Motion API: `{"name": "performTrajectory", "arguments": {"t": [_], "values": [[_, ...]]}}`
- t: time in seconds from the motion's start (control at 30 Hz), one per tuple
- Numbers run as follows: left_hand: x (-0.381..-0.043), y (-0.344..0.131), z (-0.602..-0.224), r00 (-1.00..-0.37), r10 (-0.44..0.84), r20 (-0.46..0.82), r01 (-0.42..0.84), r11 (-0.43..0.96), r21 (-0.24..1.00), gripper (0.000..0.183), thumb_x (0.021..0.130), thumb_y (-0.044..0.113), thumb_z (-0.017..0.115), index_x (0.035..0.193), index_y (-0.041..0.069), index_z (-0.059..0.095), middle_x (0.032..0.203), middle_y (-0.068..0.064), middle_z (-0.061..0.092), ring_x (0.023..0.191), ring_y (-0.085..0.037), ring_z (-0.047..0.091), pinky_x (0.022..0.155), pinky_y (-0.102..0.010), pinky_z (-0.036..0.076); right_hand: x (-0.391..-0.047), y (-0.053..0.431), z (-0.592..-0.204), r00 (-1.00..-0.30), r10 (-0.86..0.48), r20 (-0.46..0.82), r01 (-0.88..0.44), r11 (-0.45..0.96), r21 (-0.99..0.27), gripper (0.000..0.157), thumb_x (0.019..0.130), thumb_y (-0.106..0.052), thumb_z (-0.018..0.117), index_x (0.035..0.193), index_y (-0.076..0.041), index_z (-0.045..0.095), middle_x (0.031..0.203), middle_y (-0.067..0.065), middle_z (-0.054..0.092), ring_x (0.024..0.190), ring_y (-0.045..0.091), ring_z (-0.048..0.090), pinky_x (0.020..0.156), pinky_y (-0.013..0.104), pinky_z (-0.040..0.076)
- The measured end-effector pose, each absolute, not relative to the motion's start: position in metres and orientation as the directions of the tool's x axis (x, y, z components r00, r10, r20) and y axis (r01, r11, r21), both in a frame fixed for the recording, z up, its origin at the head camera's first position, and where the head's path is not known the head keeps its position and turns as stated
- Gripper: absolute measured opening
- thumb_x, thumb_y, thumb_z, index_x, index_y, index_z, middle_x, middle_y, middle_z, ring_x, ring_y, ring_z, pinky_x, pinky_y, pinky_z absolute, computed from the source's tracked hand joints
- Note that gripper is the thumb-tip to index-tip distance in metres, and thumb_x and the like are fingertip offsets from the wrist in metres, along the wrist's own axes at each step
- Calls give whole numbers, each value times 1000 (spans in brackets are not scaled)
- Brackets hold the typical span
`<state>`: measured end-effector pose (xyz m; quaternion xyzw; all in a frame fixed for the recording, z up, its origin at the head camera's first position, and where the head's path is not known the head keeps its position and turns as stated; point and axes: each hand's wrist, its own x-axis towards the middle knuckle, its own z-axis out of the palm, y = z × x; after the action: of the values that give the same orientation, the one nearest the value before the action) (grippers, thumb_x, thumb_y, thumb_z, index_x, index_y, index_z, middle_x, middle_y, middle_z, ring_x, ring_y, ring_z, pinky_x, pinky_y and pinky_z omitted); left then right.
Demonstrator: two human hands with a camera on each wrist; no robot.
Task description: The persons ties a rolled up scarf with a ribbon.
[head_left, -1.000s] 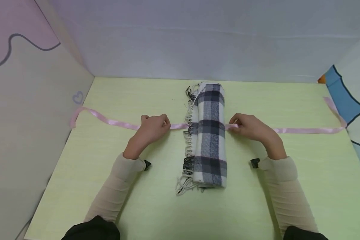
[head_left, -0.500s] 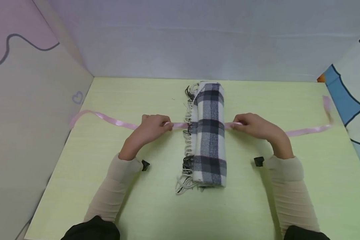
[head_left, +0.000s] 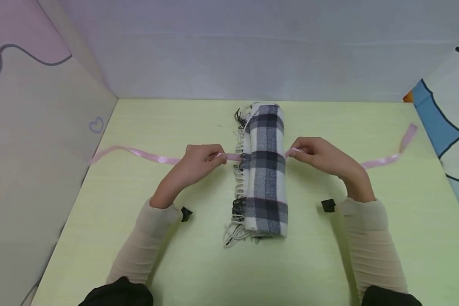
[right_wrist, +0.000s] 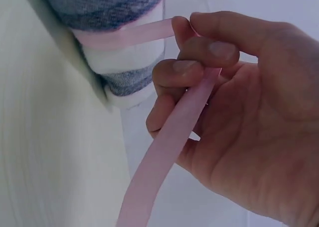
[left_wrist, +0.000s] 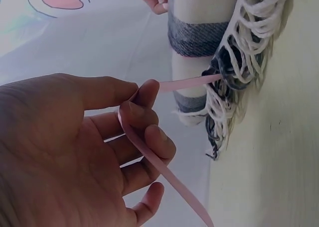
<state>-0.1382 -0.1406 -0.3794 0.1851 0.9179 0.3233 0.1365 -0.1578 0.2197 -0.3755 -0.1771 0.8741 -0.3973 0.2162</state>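
A rolled plaid scarf [head_left: 267, 178] in white, grey and black lies lengthwise mid-table, its fringe [head_left: 239, 182] along the left side. A pink satin ribbon [head_left: 149, 156] passes beneath it and comes out on both sides. My left hand [head_left: 199, 163] pinches the ribbon between thumb and forefinger just left of the fringe. On the other side my right hand [head_left: 321, 157] pinches it close to the roll's edge. In the right wrist view the ribbon [right_wrist: 164, 142] trails down past the curled fingers, and its upper part rises along the scarf's side [right_wrist: 132, 60].
The pale yellow-green table [head_left: 214, 272] has a white wall [head_left: 252, 51] behind it and printed panels at left and right. Loose ribbon ends stretch toward both table sides. A small black piece [head_left: 328, 205] sits by the right cuff, another [head_left: 186, 213] by the left.
The left hand has moved slightly right along the ribbon toward the scarf. The right hand has lifted its stretch up against the roll, and the right ribbon end has been drawn inward.
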Motion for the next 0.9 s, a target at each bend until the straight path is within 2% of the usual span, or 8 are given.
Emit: {"name": "performTrajectory", "arguments": {"t": [0.13, 0.37, 0.5, 0.73, 0.9], "values": [[-134, -135, -376, -905, 420, -73, 279, 713, 643, 25, 108, 30, 57, 97, 13, 70, 65, 4, 46, 62, -17, 40, 92, -46, 32, -158, 214, -372, -849, -483, -215, -141, 599, -788, 24, 107, -33, 59, 114, -12, 71, 99, 12, 61, 90, 21, 50, 79, 31, 41], [-127, -118, -365, -906, 421, 49, 361, 705, 611, 21, 107, 24, 58, 89, 17, 69, 61, 6, 46, 59, -15, 38, 86, -45, 31, -158, 205, -369, -849, -494, -188, -174, 596, -784, 21, 107, -34, 59, 109, -16, 69, 88, 4, 53, 85, 20, 49, 74, 34, 38], [-123, -109, -361, -893, 441, 89, 402, 696, 596, 23, 107, 28, 61, 87, 19, 67, 61, 6, 48, 59, -14, 39, 87, -46, 30, -162, 199, -366, -834, -522, -178, -196, 583, -788, 20, 107, -32, 60, 107, -13, 68, 87, 5, 54, 82, 20, 48, 72, 34, 38], [-118, -94, -357, -871, 478, 117, 447, 669, 594, 19, 107, 29, 60, 99, 17, 73, 66, 6, 49, 64, -14, 43, 90, -47, 31, -167, 191, -360, -816, -545, -190, -184, 557, -810, 17, 108, -24, 59, 109, -10, 69, 100, 10, 67, 89, 21, 53, 78, 33, 42], [-115, -82, -352, -857, 503, 117, 464, 650, 602, 17, 107, 27, 60, 103, 16, 72, 70, 7, 56, 66, -13, 49, 91, -46, 32, -170, 185, -356, -801, -566, -197, -176, 537, -825, 20, 109, -25, 57, 110, -10, 69, 101, 9, 67, 93, 23, 55, 82, 34, 44]]}}
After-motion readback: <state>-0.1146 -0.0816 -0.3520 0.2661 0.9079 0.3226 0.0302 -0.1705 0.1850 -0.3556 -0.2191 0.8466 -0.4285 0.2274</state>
